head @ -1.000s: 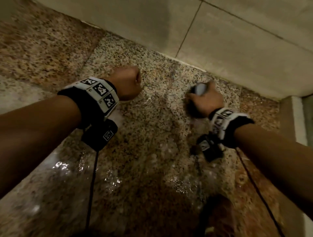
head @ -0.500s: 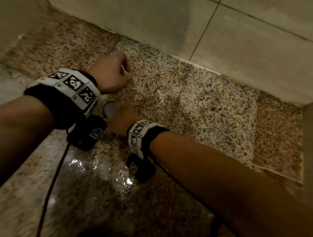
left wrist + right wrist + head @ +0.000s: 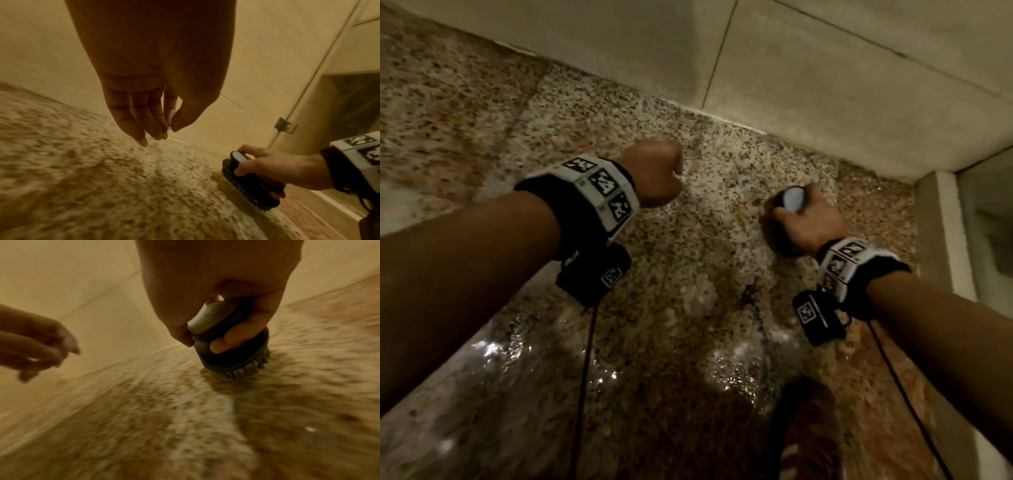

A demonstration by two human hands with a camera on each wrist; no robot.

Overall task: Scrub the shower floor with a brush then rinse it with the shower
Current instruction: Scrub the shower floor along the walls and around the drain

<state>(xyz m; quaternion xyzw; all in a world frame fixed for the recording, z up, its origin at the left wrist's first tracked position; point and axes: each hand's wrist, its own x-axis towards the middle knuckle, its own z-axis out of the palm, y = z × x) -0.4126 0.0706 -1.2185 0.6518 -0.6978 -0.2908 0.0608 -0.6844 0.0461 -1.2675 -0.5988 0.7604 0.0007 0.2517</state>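
Observation:
My right hand [image 3: 808, 222] grips a black scrub brush [image 3: 789, 200] with a grey-topped handle, fingers curled round that handle [image 3: 207, 319]. Its bristles [image 3: 249, 194] press on the wet speckled granite shower floor [image 3: 688, 274], near the right end of the back wall. My left hand [image 3: 654, 173] hovers above the floor to the left of the brush and holds nothing. In the left wrist view its fingers [image 3: 139, 116] hang loosely curled, with the thumb close to the fingertips.
Beige wall tiles [image 3: 825, 78] meet the floor at the back. A pale raised curb [image 3: 945, 233] and a glass door with a metal hinge [image 3: 284, 125] close off the right side. Water glistens on the near floor [image 3: 602, 373]. A foot [image 3: 808, 431] stands at the bottom right.
My right hand has swept the brush from the left, just under my left hand, back across the floor to the right. My left hand stays hovering and empty.

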